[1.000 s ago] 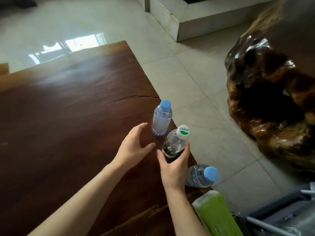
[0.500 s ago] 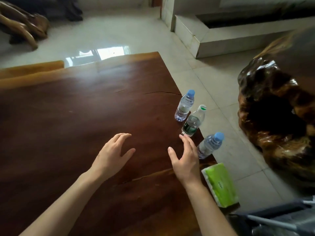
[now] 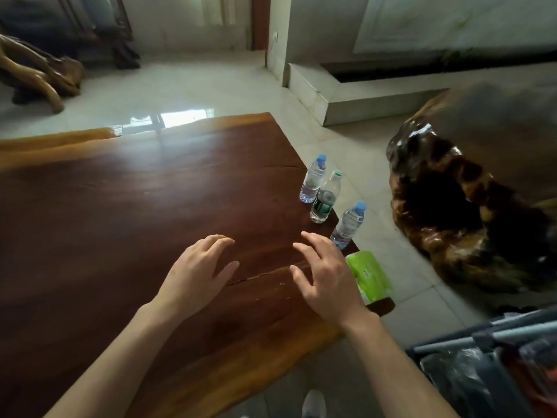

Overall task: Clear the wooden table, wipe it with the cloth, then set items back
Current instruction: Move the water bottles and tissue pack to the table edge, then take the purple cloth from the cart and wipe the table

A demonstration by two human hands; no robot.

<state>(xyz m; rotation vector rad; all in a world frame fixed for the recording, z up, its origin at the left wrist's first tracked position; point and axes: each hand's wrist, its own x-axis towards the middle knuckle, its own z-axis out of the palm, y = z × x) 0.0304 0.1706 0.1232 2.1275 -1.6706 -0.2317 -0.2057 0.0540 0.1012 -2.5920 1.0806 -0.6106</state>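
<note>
The dark wooden table (image 3: 126,224) fills the left and middle of the view. Along its right edge stand three upright water bottles: a blue-capped one (image 3: 313,179) farthest, a white-capped one with a green label (image 3: 325,198) in the middle, and another blue-capped one (image 3: 349,225) nearest. A green tissue pack (image 3: 370,276) lies at the near right corner. My left hand (image 3: 197,273) hovers over the table with fingers apart and holds nothing. My right hand (image 3: 327,274) is likewise open, just left of the tissue pack and short of the nearest bottle. No cloth is in view.
A large glossy carved wood root (image 3: 470,206) stands on the tiled floor right of the table. A grey metal-framed cart (image 3: 488,363) sits at bottom right. Another wooden root piece (image 3: 39,73) lies at far left, and a stone step (image 3: 346,98) is behind.
My right hand let go of the white-capped bottle, which now stands between the other two. Both hands drew back toward me, and the view pulled back and up.
</note>
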